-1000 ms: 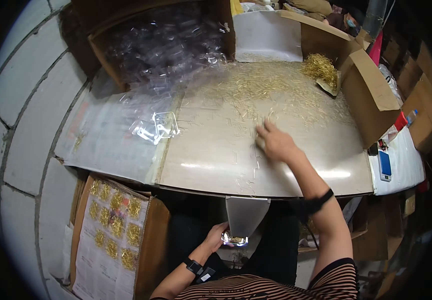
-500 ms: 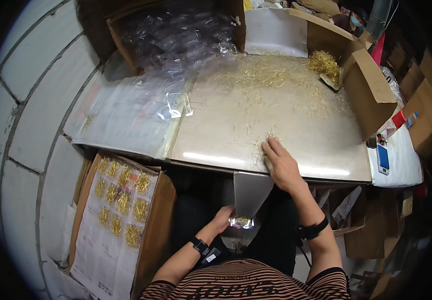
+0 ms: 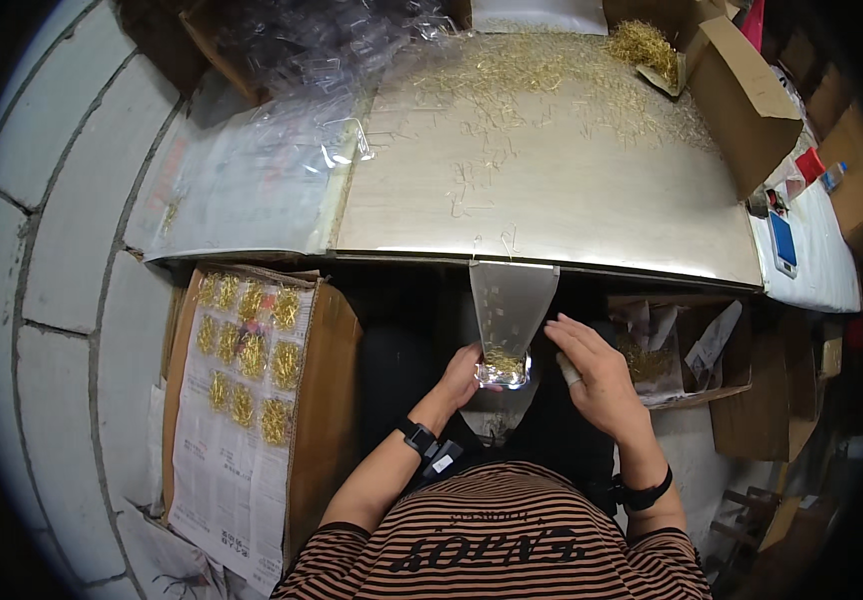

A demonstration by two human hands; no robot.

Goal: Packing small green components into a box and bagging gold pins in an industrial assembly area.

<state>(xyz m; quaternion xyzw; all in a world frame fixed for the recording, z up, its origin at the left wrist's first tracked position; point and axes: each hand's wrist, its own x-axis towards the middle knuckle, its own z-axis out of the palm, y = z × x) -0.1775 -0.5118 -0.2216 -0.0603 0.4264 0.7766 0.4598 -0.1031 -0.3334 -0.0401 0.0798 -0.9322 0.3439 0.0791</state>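
Observation:
My left hand (image 3: pixel 464 376) grips a small clear plastic box (image 3: pixel 517 377) beneath the lower end of a grey sloping chute (image 3: pixel 514 300). Small gold wire pieces (image 3: pixel 505 358) lie at the box's mouth, and several more are on the chute. To the right of the chute is my right hand (image 3: pixel 597 378), holding nothing, its fingers stretched out and a pale wrap around one of them. The chute hangs from the front edge of the worktable (image 3: pixel 592 220). A few gold pieces rest on the table just above the chute.
Loose gold pieces (image 3: pixel 512 75) spread over the table's far part, with a heap (image 3: pixel 644 48) at back right. Clear plastic boxes (image 3: pixel 322 45) pile up at back left. Filled clear packs (image 3: pixel 252 355) stand in rows on a carton (image 3: pixel 317 420). A blue scale (image 3: pixel 783 242) sits at right.
My right hand has left the tabletop and come down beside the chute. Gold pieces have moved from the table edge onto the chute. The view has tilted downward.

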